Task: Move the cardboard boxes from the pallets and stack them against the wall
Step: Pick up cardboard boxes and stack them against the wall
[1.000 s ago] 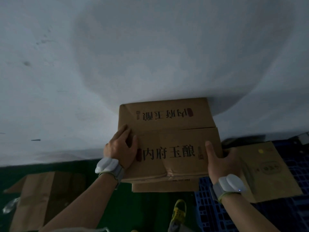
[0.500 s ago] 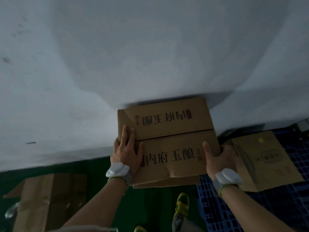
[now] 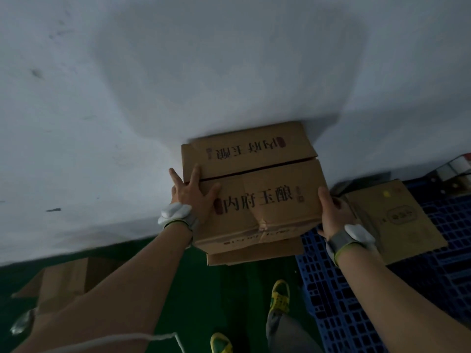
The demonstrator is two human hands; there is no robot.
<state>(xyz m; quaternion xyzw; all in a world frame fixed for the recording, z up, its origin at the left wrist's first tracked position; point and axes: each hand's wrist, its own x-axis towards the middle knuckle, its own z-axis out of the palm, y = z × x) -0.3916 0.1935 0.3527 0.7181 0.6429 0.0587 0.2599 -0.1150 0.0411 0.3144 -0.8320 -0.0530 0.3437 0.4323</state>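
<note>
Wall [image 3: 229,72] blocks behind stacked boxes [image 3: 254,194]; pallet [image 3: 331,289] crowds the right.

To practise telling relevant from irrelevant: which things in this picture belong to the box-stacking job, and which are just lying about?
Part of the job:
top box, pressed by the left hand and gripped by the right hand
lower box under it
wall
blue pallet
box on the pallet

Just lying about:
tape roll
opened carton on the floor
</note>
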